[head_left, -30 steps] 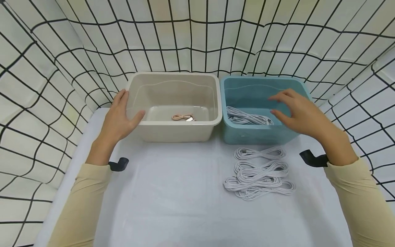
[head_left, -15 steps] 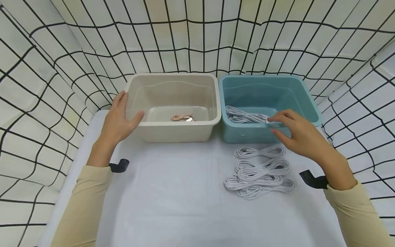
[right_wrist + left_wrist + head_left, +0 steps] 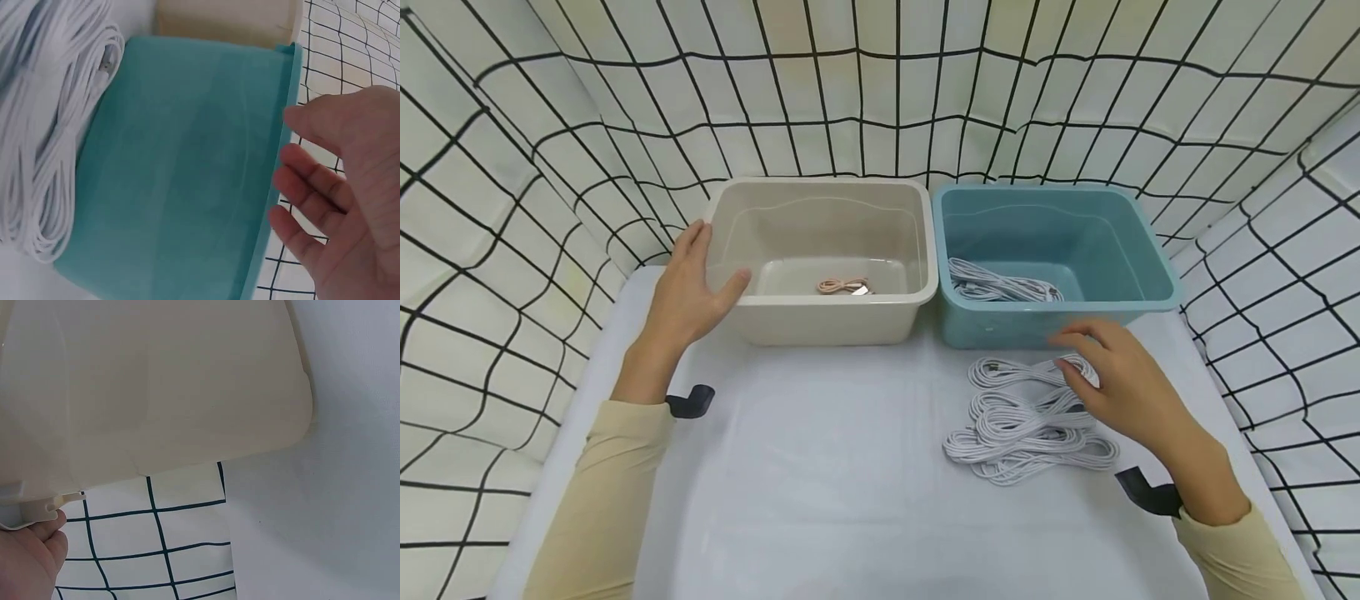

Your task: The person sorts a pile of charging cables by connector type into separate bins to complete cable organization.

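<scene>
the left hand (image 3: 685, 287) lay flat, fingers straight, against the left wall of the beige bin (image 3: 820, 321), which held a coiled pink cable (image 3: 844, 286). the white cables (image 3: 1026, 421), looped in loose bundles, lay on the white table (image 3: 820, 467) before the blue bin (image 3: 1000, 329). the right hand (image 3: 1120, 387) hovered over them, fingers relaxed, gripping nothing.

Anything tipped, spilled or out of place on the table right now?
Nothing stands out. The beige bin and blue bin stand upright side by side, a pink cable in one and white cables in the other. The coiled white cable bundles lie together on the table.
</scene>
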`<state>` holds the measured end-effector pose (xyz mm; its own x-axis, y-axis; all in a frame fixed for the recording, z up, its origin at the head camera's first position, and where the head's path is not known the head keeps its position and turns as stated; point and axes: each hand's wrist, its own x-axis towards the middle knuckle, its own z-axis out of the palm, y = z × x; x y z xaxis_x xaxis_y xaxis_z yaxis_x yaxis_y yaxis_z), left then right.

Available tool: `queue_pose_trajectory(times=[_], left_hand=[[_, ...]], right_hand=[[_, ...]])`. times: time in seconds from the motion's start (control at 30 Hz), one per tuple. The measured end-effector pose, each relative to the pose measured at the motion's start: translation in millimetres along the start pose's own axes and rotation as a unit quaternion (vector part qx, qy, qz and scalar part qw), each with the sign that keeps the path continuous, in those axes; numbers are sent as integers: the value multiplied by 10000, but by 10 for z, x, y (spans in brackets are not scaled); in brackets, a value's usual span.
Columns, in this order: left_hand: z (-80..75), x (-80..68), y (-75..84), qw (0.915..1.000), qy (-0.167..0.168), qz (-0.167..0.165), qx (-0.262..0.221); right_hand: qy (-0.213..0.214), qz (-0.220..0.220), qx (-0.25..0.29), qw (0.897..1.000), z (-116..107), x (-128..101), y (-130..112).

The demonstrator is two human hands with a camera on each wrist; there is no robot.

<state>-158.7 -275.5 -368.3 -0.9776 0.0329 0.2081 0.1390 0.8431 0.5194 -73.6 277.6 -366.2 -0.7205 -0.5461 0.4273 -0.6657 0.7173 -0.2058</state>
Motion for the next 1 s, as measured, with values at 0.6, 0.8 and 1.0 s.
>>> queue_pose_trajectory(times=[0.6,0.8,1.0], left_hand=[[-1,-7,-15,9999,70,102,7],[18,1,-29,10000,17,83,22],[5,5,-53,10000,-9,94,-25]], right_hand=[[-649,1094,412,9910,569,-550,-134],[-774,1197,760,9869,723,-677,-102],[-911,1395,783,9829,776,-734,-131]])
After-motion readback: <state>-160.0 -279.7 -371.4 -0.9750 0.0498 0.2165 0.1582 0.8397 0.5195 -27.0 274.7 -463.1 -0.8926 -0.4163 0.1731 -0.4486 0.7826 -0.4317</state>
